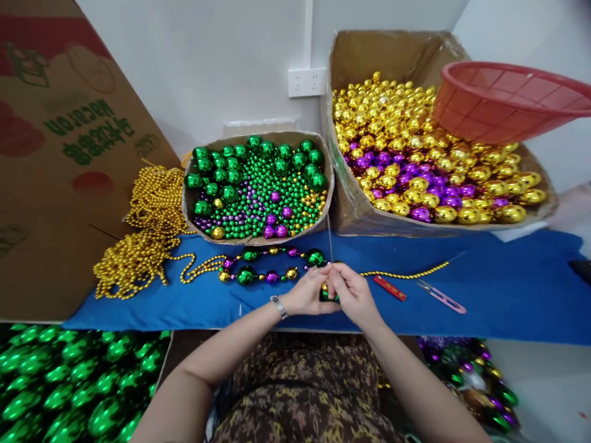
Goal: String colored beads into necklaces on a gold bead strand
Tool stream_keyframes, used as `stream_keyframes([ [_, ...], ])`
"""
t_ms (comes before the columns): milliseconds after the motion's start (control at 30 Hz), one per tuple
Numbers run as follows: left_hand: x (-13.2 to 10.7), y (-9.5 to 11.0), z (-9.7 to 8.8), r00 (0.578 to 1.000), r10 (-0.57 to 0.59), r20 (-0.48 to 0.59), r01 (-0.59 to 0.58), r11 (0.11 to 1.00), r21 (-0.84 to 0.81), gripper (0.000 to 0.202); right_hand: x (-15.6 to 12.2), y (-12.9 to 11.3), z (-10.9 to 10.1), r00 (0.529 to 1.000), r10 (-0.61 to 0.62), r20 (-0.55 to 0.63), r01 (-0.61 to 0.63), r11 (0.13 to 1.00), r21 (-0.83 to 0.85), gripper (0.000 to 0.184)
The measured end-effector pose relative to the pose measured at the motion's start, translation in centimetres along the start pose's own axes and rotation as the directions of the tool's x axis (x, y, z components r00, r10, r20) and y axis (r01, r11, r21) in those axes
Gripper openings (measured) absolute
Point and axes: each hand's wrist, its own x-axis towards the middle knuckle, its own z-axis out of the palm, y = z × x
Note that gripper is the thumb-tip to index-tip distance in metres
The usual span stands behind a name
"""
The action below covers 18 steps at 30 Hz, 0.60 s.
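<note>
Our right hand (pixel 356 294) has its thumb and forefinger drawn together in a tight pinch, seemingly on a thin pale strand (pixel 330 237) that rises toward the right edge of the small box (pixel 244 240); our left hand (pixel 305 295) meets it just there, fingers curled, partly around a dark green ball (pixel 329 296), though we cannot tell how firmly that one is gripped. Both hands stand nearer to us than the small box, off its right front. The beaded string (pixel 245 275), of green, purple and gold balls, lies in a long loop on the blue-covered desk (pixel 517 277) just in front of the small box, its right end close to our fingers. We judge it light and limp, with glossy balls that are slick and perhaps thin enough to dent, so we would do best to take hold of the cord between balls, or of a small bead, rather than squeeze a big one. To the right of the small box and nearer us lie a gold cord (pixel 406 274), a red piece (pixel 390 288) and pink-handled snips (pixel 443 298). Left of it heap gold bead strands (pixel 157 203); right of it stands the large box (pixel 353 206) of mostly gold balls, a red basket (pixel 498 114) resting on them.
</note>
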Motion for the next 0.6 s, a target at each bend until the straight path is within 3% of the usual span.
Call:
stream_keyframes([
  [33, 0.0, -0.6, 0.4, 0.996, 0.024, 0.088, -0.042, 0.978, 0.203, 0.028, -0.2, -0.6, -0.6, 0.999, 0.003, -0.033, -0.001, 0.999, 0.051, 0.027],
  [100, -0.1, -1.4, 0.6, 0.964, -0.001, 0.266, -0.163, 0.789, 0.593, 0.027, -0.5, -1.7, -2.3, 0.987, 0.006, -0.163, 0.022, 0.984, 0.174, 0.024],
  [167, -0.5, -1.8, 0.1, 0.955, -0.062, 0.291, -0.193, 0.616, 0.764, 0.032, -0.6, -2.7, -4.5, 0.945, 0.015, -0.326, 0.081, 0.957, 0.28, 0.02],
  [333, -1.7, -1.7, -2.2, 0.98, -0.112, 0.164, -0.093, 0.47, 0.878, 0.032, -0.1, -4.0, -8.6, 0.851, 0.064, -0.521, 0.152, 0.92, 0.362, 0.021],
  [433, -2.2, -1.2, -3.5, 0.978, -0.126, 0.166, -0.117, 0.325, 0.938, 0.025, 0.3, -4.3, -9.7, 0.795, 0.037, -0.605, 0.212, 0.919, 0.334, 0.022],
  [600, -2.9, -0.8, -5.9, 0.984, -0.153, 0.094, -0.08, 0.098, 0.992, 0.022, 0.2, -4.4, -10.1, 0.825, 0.034, -0.564, 0.203, 0.914, 0.351, 0.023],
])
